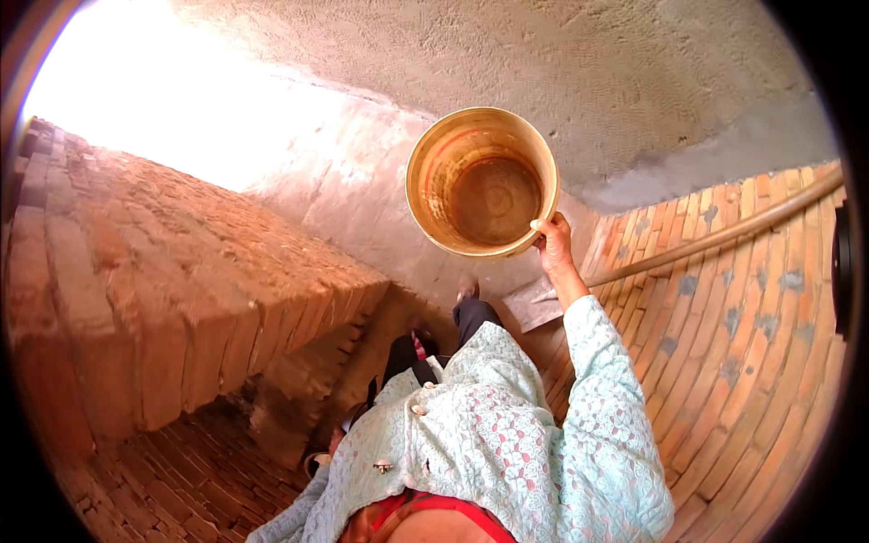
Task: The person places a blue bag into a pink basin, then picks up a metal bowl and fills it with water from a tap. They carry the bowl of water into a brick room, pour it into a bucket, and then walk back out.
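My right hand (554,242) grips the rim of a round, stained yellowish bucket (482,195) at its lower right edge, the thumb over the lip. The bucket is held out in front of me with its mouth toward me. Its inside looks empty, with brown residue over the bottom. My left hand (337,441) hangs low at my left side, mostly hidden by my light blue lace-patterned jacket (480,398). Beside it shows part of a small pale round rim (317,462). Whether the left fingers hold it cannot be made out.
A shovel (536,303) stands ahead to the right, its long wooden handle (715,237) slanting up along a brick wall (724,335). A brick ledge (181,290) rises on the left. Ahead is a rough plastered surface (634,72), with glaring light at upper left.
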